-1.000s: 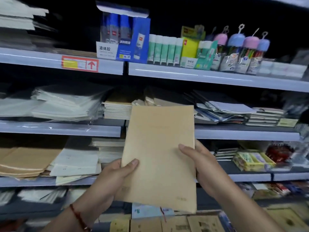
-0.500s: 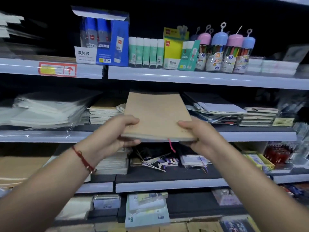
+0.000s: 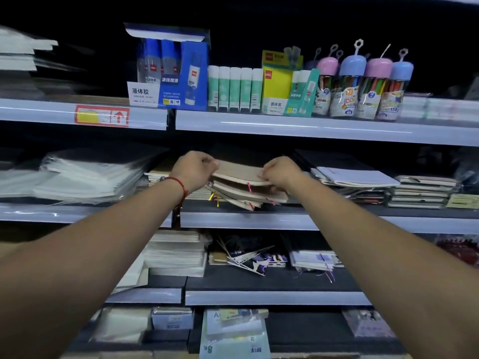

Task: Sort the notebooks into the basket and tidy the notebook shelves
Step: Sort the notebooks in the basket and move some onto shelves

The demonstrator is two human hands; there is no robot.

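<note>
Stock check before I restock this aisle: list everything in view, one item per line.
brown notebook: one, kraft brown, atop a slanted pile on the middle shelf
brown notebook pile: several, brown, middle shelf centre
wrapped notebooks: a stack, white, middle shelf left
grey notebooks: a stack, grey and white, middle shelf right
liquid glue box: one, blue, top shelf
glue sticks: five, green and white, top shelf
pen tubs: four, pink and blue lids, top shelf right
white pads: a stack, white, lower shelf
left hand: grips the brown notebook's left edge
right hand: grips its right edge
</note>
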